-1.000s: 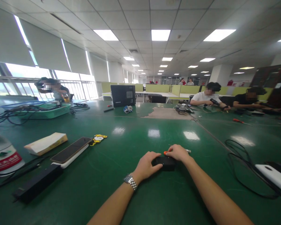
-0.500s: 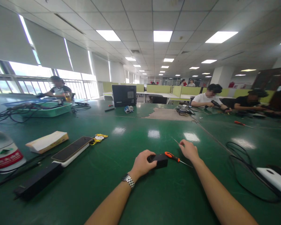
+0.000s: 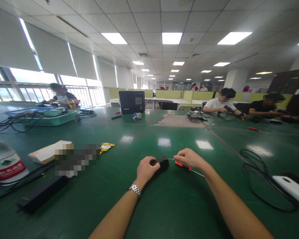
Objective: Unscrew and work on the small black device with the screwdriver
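My left hand (image 3: 147,168) is wrapped round a small black box-shaped block (image 3: 164,165) and holds it low over the green table (image 3: 149,209). The block's far end sticks out past my thumb. My right hand (image 3: 191,158) pinches a thin metal tool (image 3: 169,159); its kind is too small to make out. The tool's tip points left at the block's top end and seems to touch it. Under the right hand lies a screwdriver (image 3: 179,164) with an orange and black handle, partly covered by my fingers, its shaft pointing right.
Left stand a water bottle (image 3: 7,162), a pale packet (image 3: 51,152) and a long black bar (image 3: 43,192). A green basket (image 3: 52,120) with cables is farther back. Cables and a white device (image 3: 292,189) lie right. A black computer case (image 3: 132,102) and several people are beyond.
My right hand has moved left, bringing the thin metal tool to the block. My left hand has shifted slightly left and turned the block, whose end now tilts upward.
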{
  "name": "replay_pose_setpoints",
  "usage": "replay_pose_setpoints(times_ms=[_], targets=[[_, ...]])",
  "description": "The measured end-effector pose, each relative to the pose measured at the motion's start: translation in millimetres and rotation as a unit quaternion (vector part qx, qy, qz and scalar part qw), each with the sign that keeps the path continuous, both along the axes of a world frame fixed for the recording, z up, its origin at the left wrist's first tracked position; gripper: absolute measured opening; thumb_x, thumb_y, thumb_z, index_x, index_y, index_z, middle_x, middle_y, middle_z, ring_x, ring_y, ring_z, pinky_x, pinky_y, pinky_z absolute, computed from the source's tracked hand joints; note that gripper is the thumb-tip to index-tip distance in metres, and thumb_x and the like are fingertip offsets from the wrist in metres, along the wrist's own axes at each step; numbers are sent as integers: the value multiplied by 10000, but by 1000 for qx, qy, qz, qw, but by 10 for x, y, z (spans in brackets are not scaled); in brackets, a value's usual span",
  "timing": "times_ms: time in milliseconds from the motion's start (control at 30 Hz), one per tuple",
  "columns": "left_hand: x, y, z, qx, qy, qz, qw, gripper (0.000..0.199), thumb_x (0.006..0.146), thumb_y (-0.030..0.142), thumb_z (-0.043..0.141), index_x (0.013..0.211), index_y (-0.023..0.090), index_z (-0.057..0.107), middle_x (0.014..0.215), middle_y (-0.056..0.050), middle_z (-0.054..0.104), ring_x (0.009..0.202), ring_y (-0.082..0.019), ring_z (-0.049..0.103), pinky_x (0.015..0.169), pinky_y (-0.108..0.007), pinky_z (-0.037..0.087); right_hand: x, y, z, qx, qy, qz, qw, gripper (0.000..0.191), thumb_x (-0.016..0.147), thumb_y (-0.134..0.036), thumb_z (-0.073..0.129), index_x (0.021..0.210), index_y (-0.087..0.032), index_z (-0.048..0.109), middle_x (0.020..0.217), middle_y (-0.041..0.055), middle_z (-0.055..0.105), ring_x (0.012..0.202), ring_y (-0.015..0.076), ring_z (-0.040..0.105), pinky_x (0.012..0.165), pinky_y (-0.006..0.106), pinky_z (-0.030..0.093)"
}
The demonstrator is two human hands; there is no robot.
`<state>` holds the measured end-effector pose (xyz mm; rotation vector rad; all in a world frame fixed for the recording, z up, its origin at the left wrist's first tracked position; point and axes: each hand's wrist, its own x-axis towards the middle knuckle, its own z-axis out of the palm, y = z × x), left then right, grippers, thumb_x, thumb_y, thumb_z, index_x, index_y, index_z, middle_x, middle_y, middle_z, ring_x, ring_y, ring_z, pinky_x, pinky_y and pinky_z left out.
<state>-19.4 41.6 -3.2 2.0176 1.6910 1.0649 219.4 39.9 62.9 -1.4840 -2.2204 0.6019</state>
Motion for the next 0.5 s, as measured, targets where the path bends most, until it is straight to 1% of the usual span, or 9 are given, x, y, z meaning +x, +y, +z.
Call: replay_pose_setpoints(times_ms=[167, 367, 500], targets=[[30, -35, 23, 3, 5, 7, 1000, 215, 742, 341, 651, 904, 210, 705, 918, -18, 701, 849, -209, 632, 673, -271, 452, -169, -55, 17, 14, -95, -34, 995, 367, 850, -458, 495, 771, -195, 737, 664, 19, 661, 567, 126, 535, 504, 224, 310], [35, -29, 14, 10, 10, 0, 1000, 206, 743, 329, 651, 899, 205, 705, 906, -19, 698, 844, -201, 629, 696, -267, 452, -221, -79, 29, 56, -170, -59, 982, 356, 873, -465, 469, 818, -247, 745, 801, 23, 715, 705, 158, 603, 554, 234, 324], [45, -32, -11, 18, 14, -10, 1000, 219, 730, 334, 671, 909, 210, 698, 902, -13, 693, 841, -196, 626, 697, -260, 453, -246, -115, 81, 70, -208, -78, 973, 343, 869, -474, 469, 839, -269, 741, 859, 27, 725, 792, 189, 626, 577, 245, 338]])
